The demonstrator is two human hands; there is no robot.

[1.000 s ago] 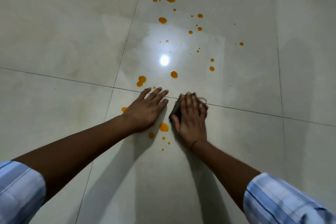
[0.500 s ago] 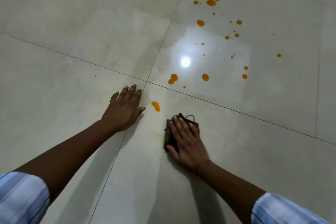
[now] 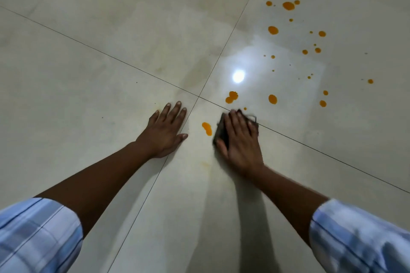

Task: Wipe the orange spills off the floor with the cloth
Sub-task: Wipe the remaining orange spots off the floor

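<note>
The right grip [image 3: 240, 139] has slid the cloth [image 3: 219, 133] forward to the tile joint [image 3: 288, 137], pressing it flat-handed beside 1 spill [image 3: 207, 128]; the left grip [image 3: 165, 131], spread flat, braces on the floor [image 3: 88, 73].

Orange spills [image 3: 288, 6] dot cream floor tiles [image 3: 88, 73] beyond and left of the dark, possibly black cloth [image 3: 219, 131] under the right hand [image 3: 240, 142]; sleeves [image 3: 37, 235] show blue-and-white checks.

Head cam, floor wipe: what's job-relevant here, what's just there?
Job:
- cloth, pressed under right hand
- orange spills, nearest just left of cloth, more scattered upper right
- floor

Just there:
- left hand, flat on floor
- light glare
- striped sleeves
</note>
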